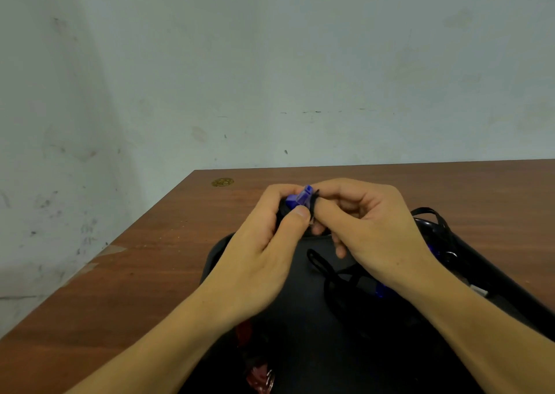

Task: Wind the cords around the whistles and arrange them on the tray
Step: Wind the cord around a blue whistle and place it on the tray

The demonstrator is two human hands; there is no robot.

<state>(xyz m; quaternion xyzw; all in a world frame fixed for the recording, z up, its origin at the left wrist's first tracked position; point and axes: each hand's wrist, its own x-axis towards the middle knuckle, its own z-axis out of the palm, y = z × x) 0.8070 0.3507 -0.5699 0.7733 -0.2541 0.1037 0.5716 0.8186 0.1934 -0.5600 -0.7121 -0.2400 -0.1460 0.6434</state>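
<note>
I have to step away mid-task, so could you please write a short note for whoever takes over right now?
Left hand: grips the blue plastic whistle, held above the far edge of the black plastic tray.
Right hand: pinches the black cord against that whistle; winding is underway.
On the tray: a loose black cord loop, another blue whistle partly hidden under the right wrist, and a red whistle near the front edge.
Left: finish this winding, set the whistle down, check the others.

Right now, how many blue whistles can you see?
3: one held in both hands above the tray, one under the right wrist, one behind the right hand. Others may be hidden.
</note>
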